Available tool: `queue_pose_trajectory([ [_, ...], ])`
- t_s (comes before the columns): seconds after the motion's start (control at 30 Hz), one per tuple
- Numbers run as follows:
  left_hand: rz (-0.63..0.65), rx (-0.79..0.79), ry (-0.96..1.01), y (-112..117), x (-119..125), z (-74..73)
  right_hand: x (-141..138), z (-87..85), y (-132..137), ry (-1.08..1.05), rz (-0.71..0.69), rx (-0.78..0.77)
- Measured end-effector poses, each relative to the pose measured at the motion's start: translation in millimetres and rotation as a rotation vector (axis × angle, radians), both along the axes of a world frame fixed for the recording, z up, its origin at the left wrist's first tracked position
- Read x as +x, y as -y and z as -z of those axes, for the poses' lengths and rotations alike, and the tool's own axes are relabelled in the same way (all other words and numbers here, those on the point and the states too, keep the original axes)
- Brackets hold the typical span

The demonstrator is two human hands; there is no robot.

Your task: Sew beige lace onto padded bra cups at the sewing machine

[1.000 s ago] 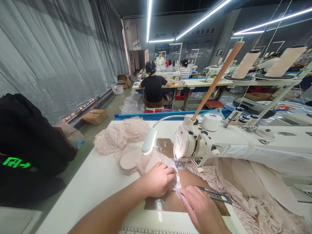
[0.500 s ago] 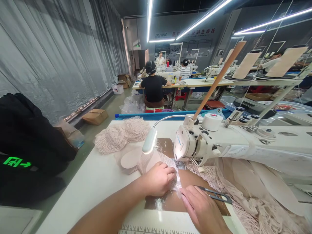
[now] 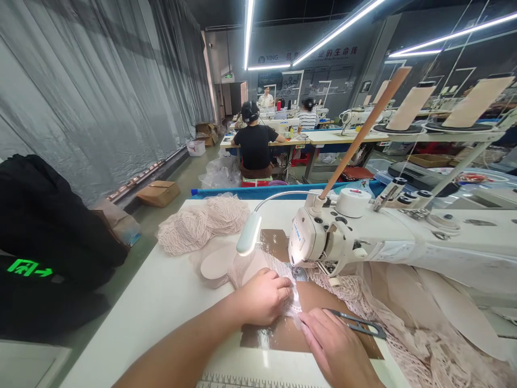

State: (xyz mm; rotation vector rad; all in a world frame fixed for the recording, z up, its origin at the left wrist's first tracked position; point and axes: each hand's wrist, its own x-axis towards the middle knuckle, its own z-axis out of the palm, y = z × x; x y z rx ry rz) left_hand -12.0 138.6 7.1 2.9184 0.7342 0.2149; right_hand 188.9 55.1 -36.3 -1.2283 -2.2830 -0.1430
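Under the needle of a white sewing machine [image 3: 302, 237] lies the front end of a pale pink lace piece [image 3: 291, 306]. My left hand [image 3: 267, 296] presses on the lace with curled fingers, gripping it just left of the needle. Closer to me, my right hand [image 3: 333, 339] pinches the near end of the lace between thumb and fingertips. Black thread snips [image 3: 367, 326] stick out to the right from beneath the right hand's fingers; whether they are held or only lie there I cannot tell. A pale bra cup [image 3: 217, 266] joins the lace at the left.
A lit lamp [image 3: 249, 234] hangs over the work. Bundled lace [image 3: 204, 223] lies at the table's back left, more lace fabric [image 3: 416, 318] at the right. A printed ruler [image 3: 250, 381] runs along the front. Thread cones [image 3: 412, 108] stand behind; a person [image 3: 254, 143] sits farther off.
Almost nothing differs. Both hands keep their hold on the lace, and the view has shifted very slightly.
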Motion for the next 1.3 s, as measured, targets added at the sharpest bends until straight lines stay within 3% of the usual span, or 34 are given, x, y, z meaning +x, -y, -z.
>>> queue_pose_trajectory([
  [1.3,0.020,0.003,0.064,-2.6,-1.6,5.9,-2.5,3.9,2.4,-0.048,0.021,-0.034],
])
